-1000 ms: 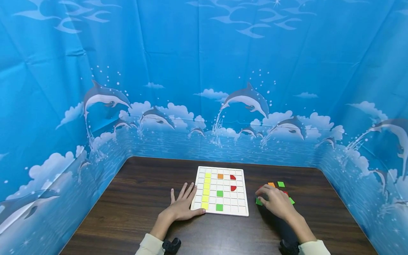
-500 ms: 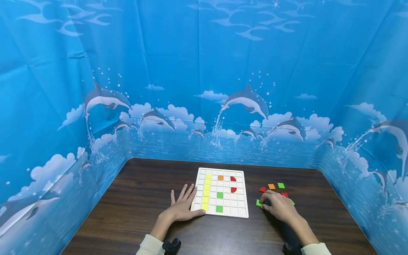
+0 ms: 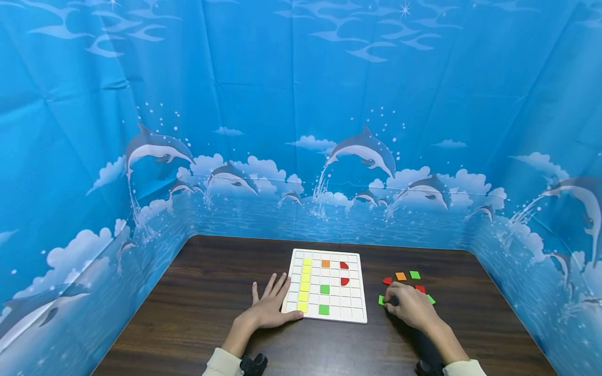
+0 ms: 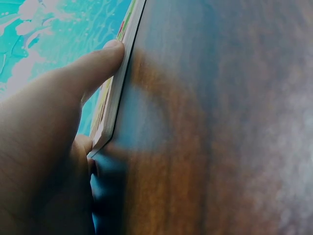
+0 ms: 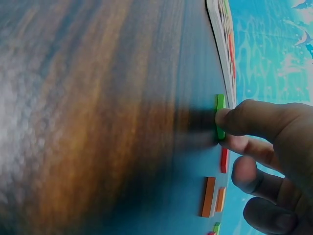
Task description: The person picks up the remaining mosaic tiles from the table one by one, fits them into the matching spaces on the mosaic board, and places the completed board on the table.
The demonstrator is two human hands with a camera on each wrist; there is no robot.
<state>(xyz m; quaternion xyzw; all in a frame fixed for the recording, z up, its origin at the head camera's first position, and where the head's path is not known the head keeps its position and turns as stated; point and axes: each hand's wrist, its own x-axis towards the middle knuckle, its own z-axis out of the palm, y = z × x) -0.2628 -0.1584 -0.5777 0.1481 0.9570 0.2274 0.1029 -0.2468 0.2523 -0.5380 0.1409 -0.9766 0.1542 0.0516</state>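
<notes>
Two jobs seem split across the dark desk (image 3: 202, 297). The left hand (image 3: 269, 308) lies spread out at the lower left of the white board (image 3: 354, 302), thumb over its corner and fingers along its side, probably to keep it from sliding. The right hand (image 3: 411, 308), well apart from it, pinches a green tile (image 5: 219, 103) between thumb and forefinger; gripping by the edges would make a thin, flat piece easier to lift. Around it lie a rounded red piece (image 3: 387, 281), an orange tile (image 3: 400, 276), another green tile (image 3: 415, 274) and a red tile (image 3: 420, 289), kept just right of the board, presumably for short reach.

A second ago the right hand hung over this group and partly hid the rounded red piece; now it sits lower, fingertips on the tile, and that piece is uncovered. The left hand has held its place, and the board's yellow column (image 3: 304, 286) looks the same.
</notes>
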